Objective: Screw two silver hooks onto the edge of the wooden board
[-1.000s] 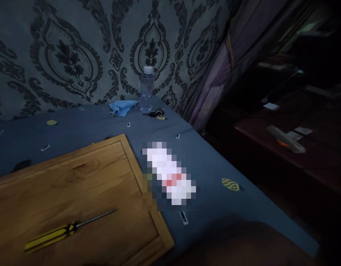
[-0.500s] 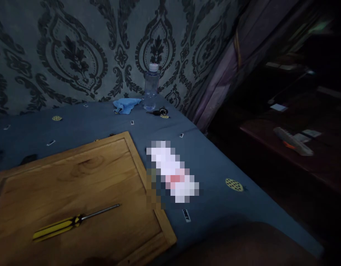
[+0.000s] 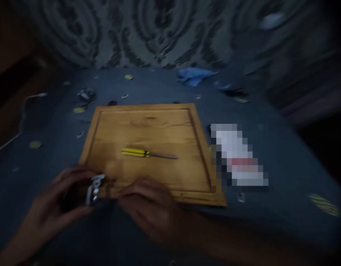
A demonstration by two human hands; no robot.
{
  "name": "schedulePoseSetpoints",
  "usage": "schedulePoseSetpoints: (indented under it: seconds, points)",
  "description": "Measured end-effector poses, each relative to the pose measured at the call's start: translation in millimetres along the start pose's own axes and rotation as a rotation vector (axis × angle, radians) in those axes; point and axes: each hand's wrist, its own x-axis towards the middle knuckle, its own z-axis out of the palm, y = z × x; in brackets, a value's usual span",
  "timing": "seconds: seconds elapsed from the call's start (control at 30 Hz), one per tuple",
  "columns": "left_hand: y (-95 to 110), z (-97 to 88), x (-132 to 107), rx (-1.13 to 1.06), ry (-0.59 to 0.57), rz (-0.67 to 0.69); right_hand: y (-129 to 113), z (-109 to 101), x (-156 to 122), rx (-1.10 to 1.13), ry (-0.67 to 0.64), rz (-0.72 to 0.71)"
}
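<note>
A wooden board [image 3: 148, 125] lies on a blue patterned cloth [image 3: 284, 159], with a yellow and black screwdriver [image 3: 148, 153] resting on its middle. At the board's near left corner my left hand [image 3: 52, 203] curls around a small shiny metal piece [image 3: 94, 188]. My right hand [image 3: 148, 207] sits just to the right of that piece with its fingers bent towards it. The picture is smeared by motion and the light is dim, so what the right fingers hold is unclear.
A blue rag [image 3: 194, 75] lies at the far edge near the patterned wall. A blurred white and red object [image 3: 238, 159] sits right of the board. Small metal parts [image 3: 85, 95] and a white cable [image 3: 23, 111] lie at the left.
The view has swung left and down, so the board is now centred. Both hands have come into view at the board's near edge, with a metal piece between them.
</note>
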Motion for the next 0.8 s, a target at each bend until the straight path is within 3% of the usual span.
schedulePoseSetpoints:
  seconds: [0.13,0.43,0.57,0.8]
  points:
    - [-5.2,-6.1,-12.0,-0.138,0.097,0.054,-5.1,-1.4,7.4,-0.099,-0.091,0.001]
    - [-26.4,-13.2,-20.2,-0.144,0.037,0.115,-16.0,23.7,18.2,-0.155,-0.187,-0.003]
    - [-36.9,-14.0,-25.4,-0.150,0.061,0.120,-17.6,34.4,22.4,-0.191,-0.204,-0.036]
    - [-40.2,-18.0,-29.6,-0.163,0.006,0.124,-18.4,49.1,27.3,-0.317,-0.231,-0.067]
